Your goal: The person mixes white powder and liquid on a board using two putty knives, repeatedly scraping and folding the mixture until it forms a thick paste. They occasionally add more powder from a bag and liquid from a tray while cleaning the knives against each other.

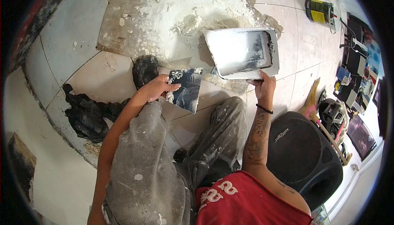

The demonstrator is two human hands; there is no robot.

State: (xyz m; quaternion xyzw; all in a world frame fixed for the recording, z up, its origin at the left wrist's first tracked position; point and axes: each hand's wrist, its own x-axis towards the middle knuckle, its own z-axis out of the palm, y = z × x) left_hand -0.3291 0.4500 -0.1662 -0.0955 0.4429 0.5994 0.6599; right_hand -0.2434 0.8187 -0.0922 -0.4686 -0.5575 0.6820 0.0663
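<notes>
My left hand (pixel 157 88) grips the edge of a dark, flat, square plate (pixel 186 89) smeared with white paste, its thumb lying on the top face. White lumps cling along the plate's edges. On the right, my right hand (pixel 264 86) holds the near rim of a white rectangular tub (pixel 273 57), with the fingers partly hidden under it. White material coats the inside of the tub, and dark patches show at its right end. The tub is tilted above the floor beside a powder-covered sheet (pixel 135 7). The plate and tub are apart.
White powder and lumps (pixel 197 20) cover the sheet. Black crumpled plastic (pixel 88 116) lies at the left on the tiles. A black speaker (pixel 303 155) stands at the right, near a broom (pixel 312 98). A yellow-labelled can (pixel 320 11) is at the upper right.
</notes>
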